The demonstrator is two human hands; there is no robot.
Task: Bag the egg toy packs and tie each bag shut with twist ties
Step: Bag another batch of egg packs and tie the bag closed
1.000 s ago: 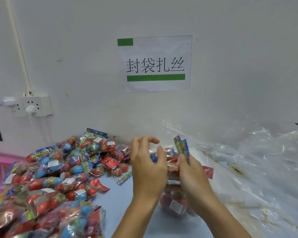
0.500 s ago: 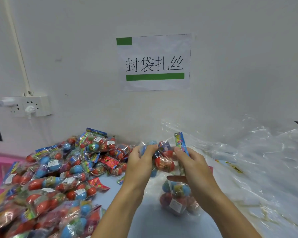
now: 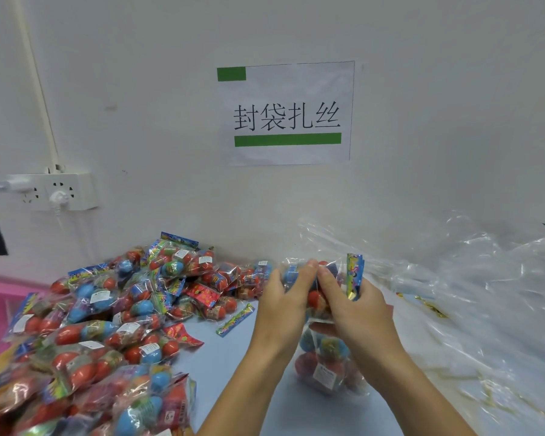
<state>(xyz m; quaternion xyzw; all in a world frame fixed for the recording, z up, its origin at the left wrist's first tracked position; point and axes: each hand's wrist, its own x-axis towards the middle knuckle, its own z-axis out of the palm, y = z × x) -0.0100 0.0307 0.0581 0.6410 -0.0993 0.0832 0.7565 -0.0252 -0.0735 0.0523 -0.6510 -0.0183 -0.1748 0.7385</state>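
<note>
A clear plastic bag (image 3: 324, 369) stands on the light blue table (image 3: 221, 360), holding several egg toy packs with red and blue eggs. My left hand (image 3: 283, 306) and my right hand (image 3: 356, 306) both grip an egg toy pack (image 3: 315, 297) at the bag's mouth. A colourful header card (image 3: 354, 275) sticks up beside my right hand's fingers. No twist tie can be made out in either hand.
A large heap of egg toy packs (image 3: 107, 325) fills the table's left side. Crumpled clear plastic bags (image 3: 472, 294) lie on the right. A loose card strip (image 3: 235, 319) lies on the table. A wall socket (image 3: 54, 191) and a paper sign (image 3: 287, 114) are on the wall.
My hands drew closer together over the bag's mouth. The pack between them went from the top of the bag down toward its opening.
</note>
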